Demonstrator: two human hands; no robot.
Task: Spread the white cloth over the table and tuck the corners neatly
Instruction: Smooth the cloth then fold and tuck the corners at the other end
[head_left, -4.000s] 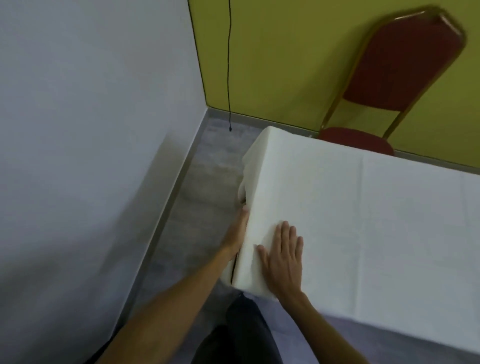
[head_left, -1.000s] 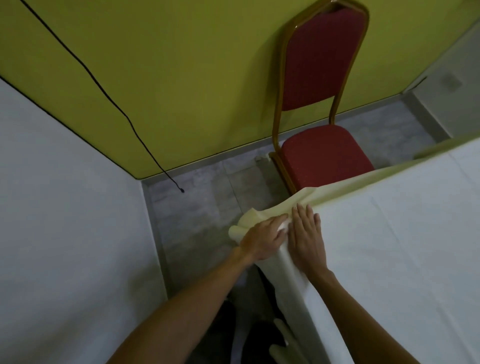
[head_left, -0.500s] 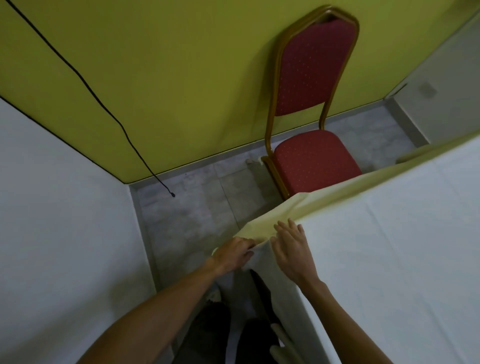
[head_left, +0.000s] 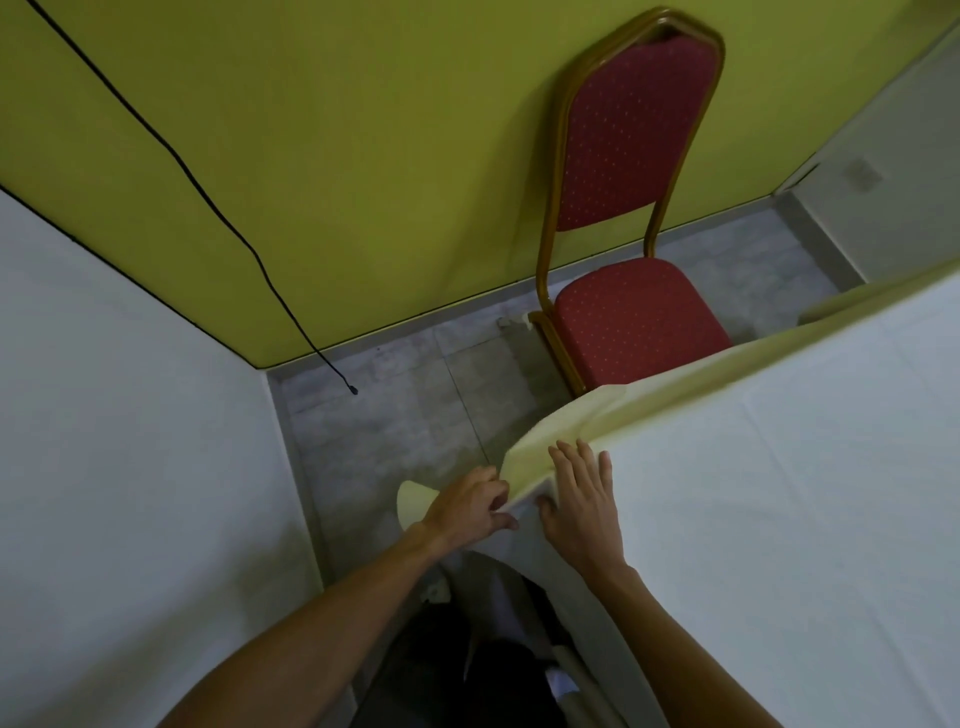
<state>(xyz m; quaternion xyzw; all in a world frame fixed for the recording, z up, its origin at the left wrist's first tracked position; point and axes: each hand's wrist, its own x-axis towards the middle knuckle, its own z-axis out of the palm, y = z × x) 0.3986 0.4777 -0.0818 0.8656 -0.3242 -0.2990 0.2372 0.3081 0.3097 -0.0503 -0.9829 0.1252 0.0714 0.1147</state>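
The white cloth (head_left: 769, 499) covers the table on the right and hangs over its far and left edges. At the table's far left corner my left hand (head_left: 467, 509) pinches the loose hanging fold of the cloth and holds it out to the left, below the table top. My right hand (head_left: 584, 499) lies flat with fingers spread on the cloth at that corner, pressing it against the table's edge. The table itself is hidden under the cloth.
A red padded chair (head_left: 634, 312) with a gold frame stands against the yellow-green wall (head_left: 337, 156), close behind the table's far edge. A black cable (head_left: 291, 312) hangs down the wall to the grey tiled floor (head_left: 395, 426). A white wall (head_left: 130, 467) runs close along the left.
Four seconds ago both hands were at the near left corner. Over the last second my left hand has drawn the cloth fold down and left, while my right hand slid slightly along the corner.
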